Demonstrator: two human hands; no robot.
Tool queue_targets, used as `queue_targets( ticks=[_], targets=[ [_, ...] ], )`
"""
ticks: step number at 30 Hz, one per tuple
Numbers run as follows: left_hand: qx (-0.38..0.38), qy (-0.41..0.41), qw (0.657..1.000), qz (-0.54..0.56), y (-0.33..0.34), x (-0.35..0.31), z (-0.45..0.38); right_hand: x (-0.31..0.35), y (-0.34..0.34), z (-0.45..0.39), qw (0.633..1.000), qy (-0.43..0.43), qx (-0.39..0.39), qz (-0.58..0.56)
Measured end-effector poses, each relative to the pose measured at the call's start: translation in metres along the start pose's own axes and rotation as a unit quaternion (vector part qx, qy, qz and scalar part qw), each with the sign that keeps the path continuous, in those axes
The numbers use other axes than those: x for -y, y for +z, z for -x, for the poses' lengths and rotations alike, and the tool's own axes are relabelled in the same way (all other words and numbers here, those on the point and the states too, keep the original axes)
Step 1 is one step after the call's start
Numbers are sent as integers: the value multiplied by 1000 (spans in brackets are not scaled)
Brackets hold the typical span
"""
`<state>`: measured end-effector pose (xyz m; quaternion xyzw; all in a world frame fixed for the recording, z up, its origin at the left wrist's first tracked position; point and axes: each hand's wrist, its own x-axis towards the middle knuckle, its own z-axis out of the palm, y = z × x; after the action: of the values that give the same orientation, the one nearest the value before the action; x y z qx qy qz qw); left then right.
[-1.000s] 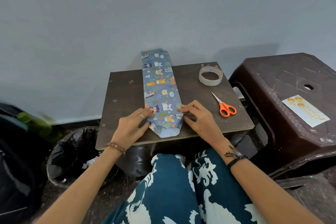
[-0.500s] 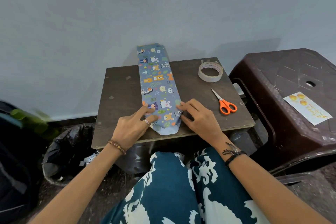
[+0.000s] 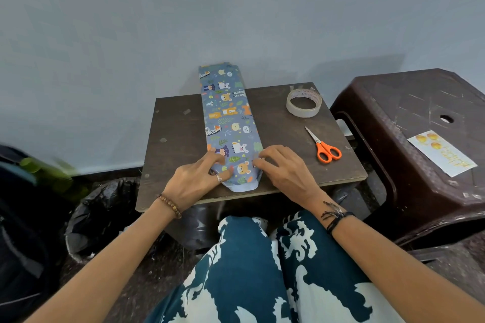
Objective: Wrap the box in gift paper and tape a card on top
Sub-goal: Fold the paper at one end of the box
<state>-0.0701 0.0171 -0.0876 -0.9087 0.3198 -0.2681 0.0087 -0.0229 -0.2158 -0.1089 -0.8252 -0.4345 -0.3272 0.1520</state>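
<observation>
We are folding in the near end of the paper-wrapped box (image 3: 229,123), which lies lengthwise on the table (image 3: 288,165). Our left hand (image 3: 195,182) and right hand (image 3: 284,170) press its sides with near-straight fingers, holding nothing. Next we judge it needs tape (image 3: 304,102)

Plain pale grey-blue wall (image 3: 236,8) filling the upper half, lit evenly and softly. Small dark brown table (image 3: 178,139) standing against it, bits of tape sticking to its top. Dark brown plastic stool (image 3: 393,113) sitting just right of the table. Black bin bag (image 3: 105,207) lying on the dark speckled floor (image 3: 147,278) at left
</observation>
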Motion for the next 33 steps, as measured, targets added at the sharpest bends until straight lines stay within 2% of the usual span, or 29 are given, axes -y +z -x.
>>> queue_targets(
  ticks=[2,9,18,24,33],
  targets=[
    [28,18,999,-4,-4,0,-1,1,-2,-1,1000,-1,3,10],
    [61,-13,998,25,1,-1,2,0,0,1,1000,-13,-3,16],
    [4,-4,1000,-25,7,1,6,-2,3,6,999,-1,26,21],
    [26,32,998,-48,6,0,6,-1,1,8,999,-14,35,15],
    [-11,49,996,-78,1,-1,2,1,0,6,999,8,31,17]
  ],
)
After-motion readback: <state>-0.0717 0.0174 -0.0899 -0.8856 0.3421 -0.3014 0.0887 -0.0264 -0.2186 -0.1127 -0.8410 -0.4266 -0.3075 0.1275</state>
